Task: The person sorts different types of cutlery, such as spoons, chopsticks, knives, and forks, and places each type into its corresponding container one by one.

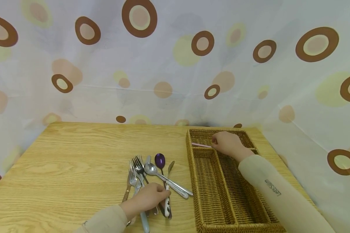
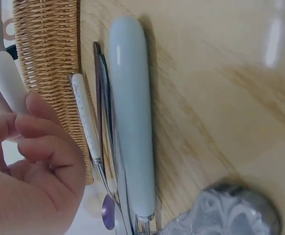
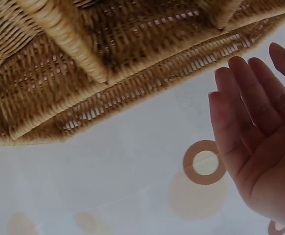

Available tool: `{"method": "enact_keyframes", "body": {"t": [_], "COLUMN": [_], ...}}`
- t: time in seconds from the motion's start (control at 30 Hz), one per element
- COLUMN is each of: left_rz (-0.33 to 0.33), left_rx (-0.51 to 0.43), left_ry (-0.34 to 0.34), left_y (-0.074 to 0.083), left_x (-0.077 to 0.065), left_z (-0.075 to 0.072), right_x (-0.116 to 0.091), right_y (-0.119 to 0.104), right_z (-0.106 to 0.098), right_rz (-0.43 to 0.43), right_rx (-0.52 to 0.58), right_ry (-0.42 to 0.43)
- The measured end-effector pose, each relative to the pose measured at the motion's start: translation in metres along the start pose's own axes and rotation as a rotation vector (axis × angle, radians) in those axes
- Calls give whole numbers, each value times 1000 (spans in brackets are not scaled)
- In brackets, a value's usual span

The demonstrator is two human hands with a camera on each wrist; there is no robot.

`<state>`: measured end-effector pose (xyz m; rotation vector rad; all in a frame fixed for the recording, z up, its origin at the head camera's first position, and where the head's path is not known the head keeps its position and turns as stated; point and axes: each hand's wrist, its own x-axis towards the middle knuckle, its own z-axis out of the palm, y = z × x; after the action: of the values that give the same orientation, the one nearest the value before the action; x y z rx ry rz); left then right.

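Observation:
My left hand (image 1: 150, 196) is over the lower part of a loose cutlery pile and pinches a knife (image 1: 167, 202) by its white handle with dark patches. In the left wrist view that handle (image 2: 8, 78) sticks up past the thumb and fingertips. Around this hand lie several forks (image 1: 138, 165), a spoon with a purple bowl (image 1: 160, 160), a silver spoon (image 1: 150, 169) and a light blue handle (image 2: 132, 117). My right hand (image 1: 228, 144) is over the back compartment of a wicker tray (image 1: 196, 197), beside a thin pink stick (image 1: 201, 145). Its fingers are extended, holding nothing, in the right wrist view.
The wicker tray stands at the right of the wooden table (image 1: 84, 161), with two long compartments in front of the back one. A patterned sheet (image 1: 163, 71) hangs behind the table and along its right side. An ornate silver handle (image 2: 230, 213) lies near the light blue one.

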<state>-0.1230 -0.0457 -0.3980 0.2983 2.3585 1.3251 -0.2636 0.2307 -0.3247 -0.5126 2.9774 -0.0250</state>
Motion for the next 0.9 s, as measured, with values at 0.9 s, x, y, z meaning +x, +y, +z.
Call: {"method": "enact_keyframes", "body": {"t": [0.9], "left_rz": [27], "left_rx": [-228], "left_ry": [-12], "left_y": [34], "left_x": [18], "left_z": [13], "right_x": [-24], "right_y": [-84], "right_z": [1], "right_rz": [-47], "right_rx": [183], "right_ry": [2]}}
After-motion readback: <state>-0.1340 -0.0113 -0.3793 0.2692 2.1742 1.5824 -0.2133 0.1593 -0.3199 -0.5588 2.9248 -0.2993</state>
